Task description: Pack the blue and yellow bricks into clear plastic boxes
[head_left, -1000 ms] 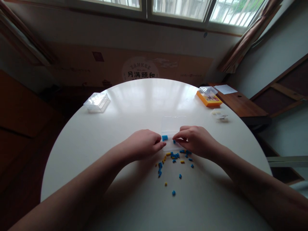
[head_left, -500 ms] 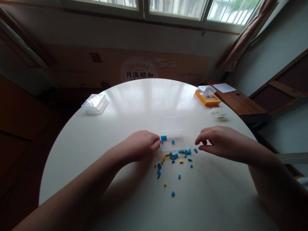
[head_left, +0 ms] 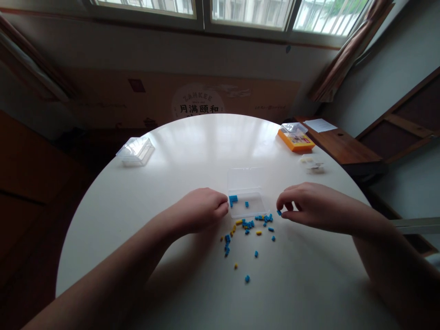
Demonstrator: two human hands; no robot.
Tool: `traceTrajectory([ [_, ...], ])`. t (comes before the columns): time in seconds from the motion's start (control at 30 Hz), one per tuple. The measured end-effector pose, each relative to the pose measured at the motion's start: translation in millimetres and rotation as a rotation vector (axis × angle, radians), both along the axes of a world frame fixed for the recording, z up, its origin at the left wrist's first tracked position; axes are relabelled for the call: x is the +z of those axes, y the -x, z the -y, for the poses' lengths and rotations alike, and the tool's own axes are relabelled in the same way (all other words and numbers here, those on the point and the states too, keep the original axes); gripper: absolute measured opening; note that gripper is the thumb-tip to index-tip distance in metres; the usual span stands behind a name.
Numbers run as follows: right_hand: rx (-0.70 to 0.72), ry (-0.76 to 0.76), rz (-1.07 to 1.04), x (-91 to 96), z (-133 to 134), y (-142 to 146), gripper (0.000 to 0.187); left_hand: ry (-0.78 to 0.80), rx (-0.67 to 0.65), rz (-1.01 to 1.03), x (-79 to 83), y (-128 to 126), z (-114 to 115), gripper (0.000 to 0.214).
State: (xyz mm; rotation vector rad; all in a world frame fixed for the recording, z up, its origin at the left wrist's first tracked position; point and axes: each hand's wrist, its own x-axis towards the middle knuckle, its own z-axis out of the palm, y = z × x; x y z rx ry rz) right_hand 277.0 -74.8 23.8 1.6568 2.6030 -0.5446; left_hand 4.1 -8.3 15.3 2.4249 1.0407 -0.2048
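Observation:
A clear plastic box lies with its lid folded back on the white table. Inside it, several joined blue bricks sit at the left end and a small blue brick near the middle. My left hand is closed at the box's left edge, fingertips pressed together on it. To the right of the box, my right hand pinches a blue brick between thumb and finger. Loose blue bricks and yellow bricks are scattered in front of the box.
Another clear plastic case stands at the table's left edge. An orange box with a clear lid on top is at the back right, and a small clear packet lies nearer. A wooden desk stands beyond the round table.
My right hand's fingers have closed on the blue brick lying right of the box. The left hand stays at the box edge.

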Motion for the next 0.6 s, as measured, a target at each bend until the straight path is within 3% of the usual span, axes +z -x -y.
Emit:
traceTrajectory([
  [0.2,-0.081,-0.113,-0.106,4.9,-10.4,17.0,0.017,-0.003,-0.004,-0.029,0.9,-1.3,1.0,0.035],
  [0.6,-0.153,-0.048,0.007,-6.5,-26.3,46.9,0.018,-0.04,-0.006,-0.004,-6.1,0.5,-0.9,0.042],
])
